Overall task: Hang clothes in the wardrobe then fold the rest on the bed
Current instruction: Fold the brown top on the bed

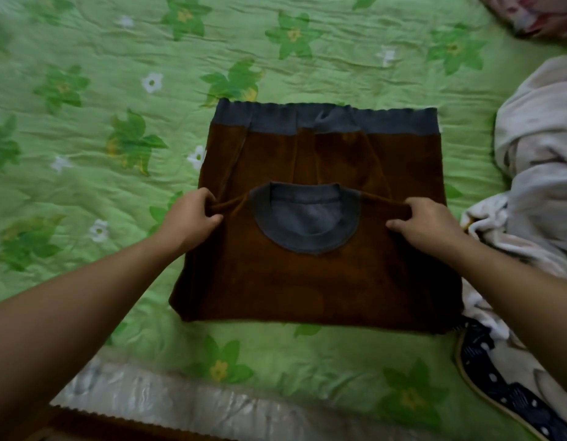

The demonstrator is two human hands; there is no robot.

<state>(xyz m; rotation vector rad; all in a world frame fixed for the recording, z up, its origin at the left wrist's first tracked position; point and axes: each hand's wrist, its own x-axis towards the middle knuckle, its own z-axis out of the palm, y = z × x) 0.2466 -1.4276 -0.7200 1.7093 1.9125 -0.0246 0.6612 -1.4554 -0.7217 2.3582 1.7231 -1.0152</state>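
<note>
A brown sweater with a grey collar and grey hem lies half folded on the green flowered bedspread. Its collared upper part is laid over the lower part, and the grey hem band runs along the far edge. My left hand pinches the folded shoulder edge left of the collar. My right hand pinches the shoulder edge on the right of the collar. Both hands hold that edge slightly raised off the layer below.
A heap of pale crumpled clothes lies at the right of the bed. A dark dotted garment lies at the lower right. Pink fabric shows at the top right corner. The mattress edge runs along the bottom.
</note>
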